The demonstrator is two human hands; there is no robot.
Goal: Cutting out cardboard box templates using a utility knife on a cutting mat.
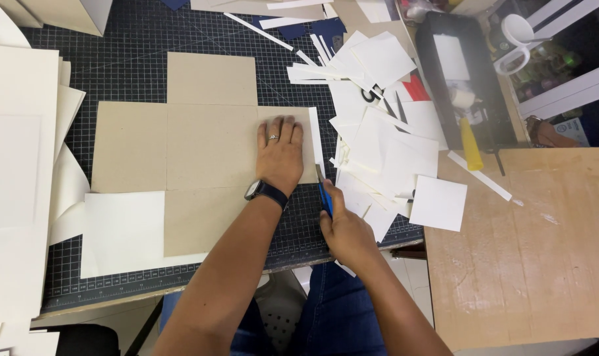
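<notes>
The left hand (280, 153) lies flat, fingers spread, on the cross-shaped grey cardboard (207, 155) at the middle of the bench (141, 39). At its four o'clock, the right hand (347, 232) grips a blue knife (324, 196) at the cardboard's right edge.

**The bench and what lies on it**

You work at a bench covered by a dark gridded cutting mat (181, 39). On the mat lies a cross-shaped piece of grey-brown cardboard (207, 151), with a cream paper sheet (121, 231) at its lower left corner. A heap of white paper offcuts (385, 145) spreads to its right. Beside the mat sits a bare light-brown wooden board (537, 264).
</notes>
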